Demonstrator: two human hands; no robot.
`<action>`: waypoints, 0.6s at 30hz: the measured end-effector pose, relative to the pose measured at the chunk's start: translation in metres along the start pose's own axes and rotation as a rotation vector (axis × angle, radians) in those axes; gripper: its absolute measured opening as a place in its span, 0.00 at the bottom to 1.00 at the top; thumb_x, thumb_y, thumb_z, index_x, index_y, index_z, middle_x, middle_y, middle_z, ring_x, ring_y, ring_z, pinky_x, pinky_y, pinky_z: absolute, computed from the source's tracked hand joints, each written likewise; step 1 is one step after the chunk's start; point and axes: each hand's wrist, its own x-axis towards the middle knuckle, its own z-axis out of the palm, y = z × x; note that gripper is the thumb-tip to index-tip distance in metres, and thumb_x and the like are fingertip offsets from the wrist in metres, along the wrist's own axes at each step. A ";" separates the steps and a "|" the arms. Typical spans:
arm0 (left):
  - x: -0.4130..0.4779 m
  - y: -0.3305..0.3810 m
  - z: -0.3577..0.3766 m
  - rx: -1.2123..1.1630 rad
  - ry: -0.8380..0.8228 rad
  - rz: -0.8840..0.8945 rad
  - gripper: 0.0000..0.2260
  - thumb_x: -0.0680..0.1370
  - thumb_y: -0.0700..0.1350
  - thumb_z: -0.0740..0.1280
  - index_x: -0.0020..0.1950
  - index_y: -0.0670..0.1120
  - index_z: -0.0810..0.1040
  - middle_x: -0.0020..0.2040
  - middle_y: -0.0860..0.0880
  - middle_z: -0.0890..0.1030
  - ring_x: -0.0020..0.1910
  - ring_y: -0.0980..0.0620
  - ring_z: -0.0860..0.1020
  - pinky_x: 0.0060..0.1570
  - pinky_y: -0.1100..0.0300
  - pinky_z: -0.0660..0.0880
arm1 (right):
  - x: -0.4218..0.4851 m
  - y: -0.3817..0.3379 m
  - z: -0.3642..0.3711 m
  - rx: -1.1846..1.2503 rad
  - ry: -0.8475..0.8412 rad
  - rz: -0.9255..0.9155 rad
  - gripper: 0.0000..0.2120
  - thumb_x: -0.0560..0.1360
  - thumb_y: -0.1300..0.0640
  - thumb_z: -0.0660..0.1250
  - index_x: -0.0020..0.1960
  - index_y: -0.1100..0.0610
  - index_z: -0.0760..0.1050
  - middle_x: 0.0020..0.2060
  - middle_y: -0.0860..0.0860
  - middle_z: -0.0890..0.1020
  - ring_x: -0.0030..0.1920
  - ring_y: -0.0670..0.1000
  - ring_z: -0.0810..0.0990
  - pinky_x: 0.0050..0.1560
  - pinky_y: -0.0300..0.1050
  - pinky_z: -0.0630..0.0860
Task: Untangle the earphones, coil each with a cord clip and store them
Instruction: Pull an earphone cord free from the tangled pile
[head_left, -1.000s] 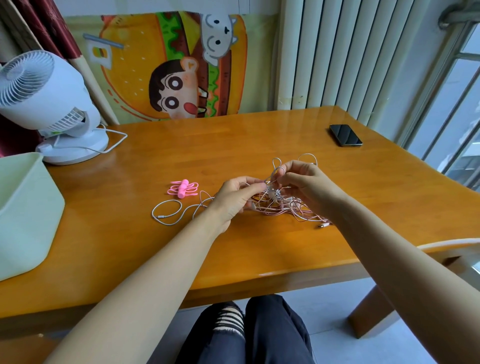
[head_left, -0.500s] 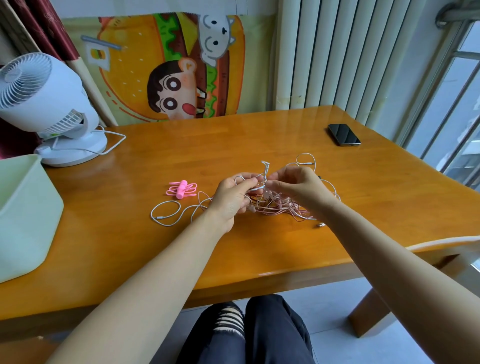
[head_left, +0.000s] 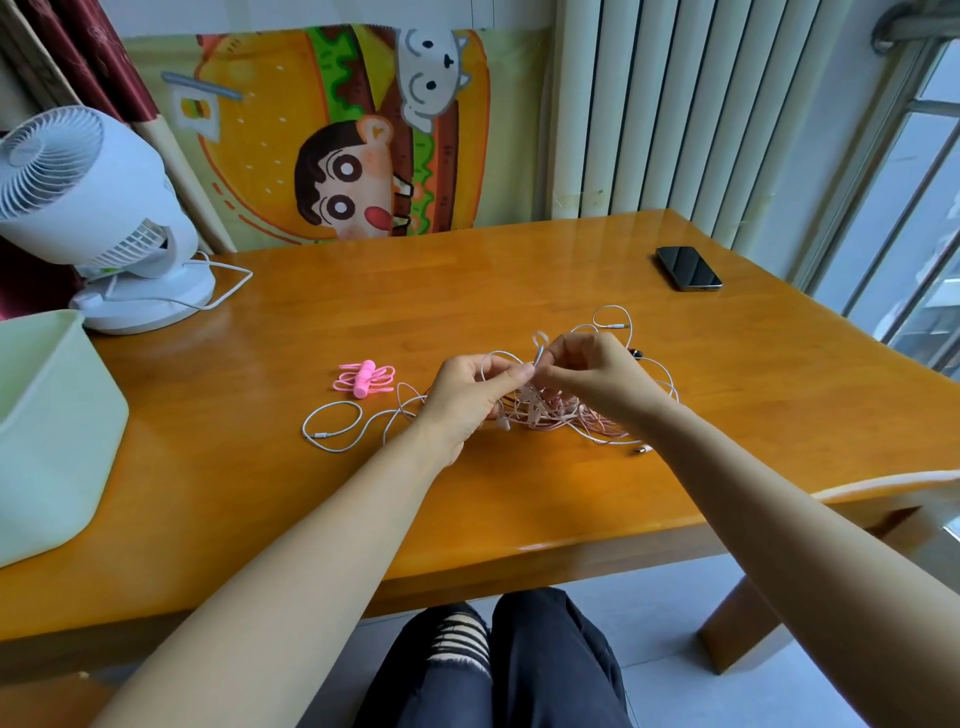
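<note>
**Tangle worked at mid-table; no strand yet freed**

The earphones (head_left: 545, 415) lie knotted at the middle of the table (head_left: 467, 280), one white loop trailing left; judged kept flat so the strands stay traceable. Left hand (head_left: 465, 397) and right hand (head_left: 597, 376) meet above the heap, fingers curled and wrists raised; each pinches a white strand. Pink cord clips (head_left: 365, 378) lie near the left hand, untouched.

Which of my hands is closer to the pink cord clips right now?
Left. The left hand sits just right of the pink cord clips, apart from them; the right hand is farther right, over the earphone tangle.
</note>
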 end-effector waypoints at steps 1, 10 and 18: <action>0.001 -0.001 0.000 -0.012 0.016 0.007 0.05 0.78 0.44 0.70 0.44 0.43 0.80 0.35 0.49 0.75 0.29 0.54 0.67 0.20 0.71 0.63 | 0.000 0.001 0.000 0.026 0.005 0.006 0.03 0.74 0.64 0.71 0.45 0.64 0.79 0.37 0.57 0.84 0.36 0.49 0.80 0.41 0.46 0.75; 0.003 -0.005 0.000 -0.023 -0.001 0.054 0.06 0.80 0.45 0.66 0.44 0.47 0.79 0.34 0.49 0.69 0.31 0.58 0.68 0.23 0.71 0.64 | 0.002 0.002 0.005 0.172 0.014 0.100 0.03 0.71 0.64 0.74 0.42 0.59 0.81 0.33 0.53 0.83 0.30 0.47 0.75 0.32 0.37 0.72; -0.001 -0.004 -0.003 -0.061 -0.051 0.137 0.07 0.82 0.40 0.62 0.46 0.43 0.76 0.42 0.44 0.75 0.33 0.57 0.68 0.21 0.71 0.66 | 0.006 -0.001 0.002 0.115 -0.106 0.219 0.08 0.73 0.61 0.73 0.44 0.67 0.81 0.31 0.55 0.81 0.25 0.43 0.75 0.26 0.33 0.69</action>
